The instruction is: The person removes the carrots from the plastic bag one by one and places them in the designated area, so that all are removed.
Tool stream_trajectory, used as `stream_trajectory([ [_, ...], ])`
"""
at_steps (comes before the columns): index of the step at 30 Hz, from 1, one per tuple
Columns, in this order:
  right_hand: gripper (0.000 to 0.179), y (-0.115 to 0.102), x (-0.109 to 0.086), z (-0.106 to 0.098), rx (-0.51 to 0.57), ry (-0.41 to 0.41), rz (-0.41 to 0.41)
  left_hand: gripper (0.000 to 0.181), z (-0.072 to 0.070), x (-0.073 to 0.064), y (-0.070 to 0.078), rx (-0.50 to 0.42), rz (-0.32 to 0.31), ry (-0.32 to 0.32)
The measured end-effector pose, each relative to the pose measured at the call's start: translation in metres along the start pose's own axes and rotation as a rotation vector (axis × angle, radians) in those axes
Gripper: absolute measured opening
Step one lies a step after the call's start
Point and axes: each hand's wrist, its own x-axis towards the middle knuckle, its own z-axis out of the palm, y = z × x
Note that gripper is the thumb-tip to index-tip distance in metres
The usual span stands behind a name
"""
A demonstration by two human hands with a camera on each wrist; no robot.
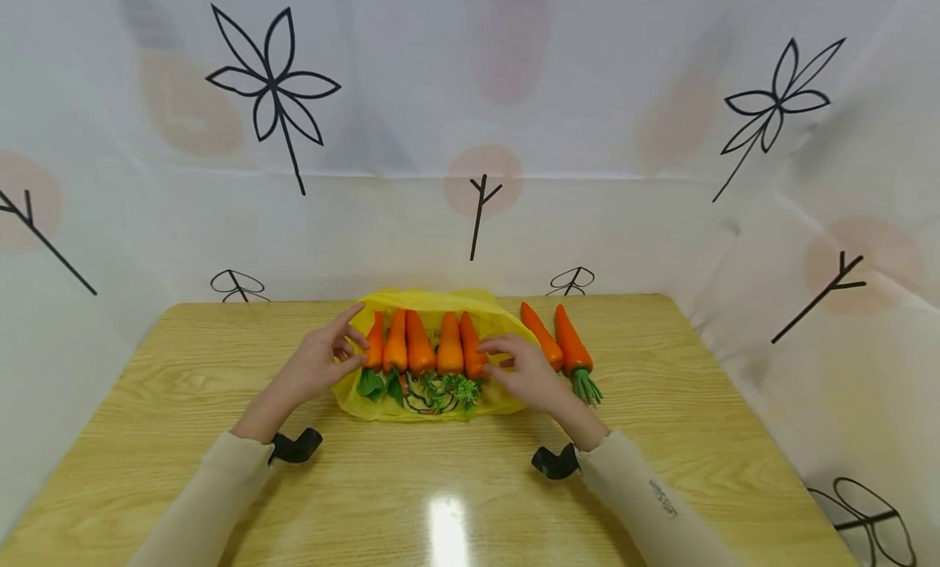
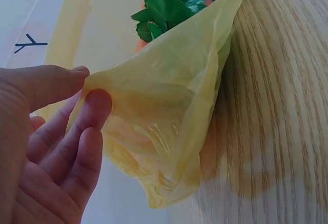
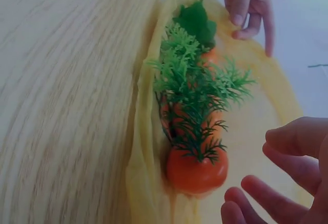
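Note:
A yellow plastic bag (image 1: 433, 299) lies spread on the table with several orange carrots (image 1: 421, 343) side by side in it, their green leafy tops (image 1: 441, 394) toward me. At the bag's left end, my left hand (image 1: 323, 359) pinches the thin plastic edge (image 2: 154, 96) between thumb and fingers, and the film is drawn up there. Over the bag's right end is my right hand (image 1: 525, 373), beside the rightmost carrot in the bag. In the right wrist view its fingers (image 3: 277, 198) are relaxed and apart, with nothing between them.
Two more carrots lie on the table right of the bag, one (image 1: 539, 334) partly behind my right hand and one (image 1: 573, 338) with green stems. The wooden table (image 1: 352, 502) meets a white printed cloth (image 1: 396, 224) at the back and sides.

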Motion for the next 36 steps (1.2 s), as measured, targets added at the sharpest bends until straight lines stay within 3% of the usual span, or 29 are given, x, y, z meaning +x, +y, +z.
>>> stream_trajectory([
  [14,0.038,0.004,0.014,0.014,-0.116,-0.049,0.129,0.08,0.0,-0.002,-0.001,-0.017,-0.002,0.004],
  [26,0.037,0.004,0.014,0.021,-0.054,-0.025,0.255,0.074,0.0,-0.002,0.0,-0.002,0.01,0.01],
  [30,0.036,0.001,0.014,0.02,-0.039,0.0,0.267,0.074,-0.001,-0.001,0.0,-0.004,0.01,0.003],
  [36,0.036,-0.003,0.009,0.013,-0.015,0.032,0.221,0.075,-0.003,0.002,0.0,0.0,-0.021,-0.04],
])
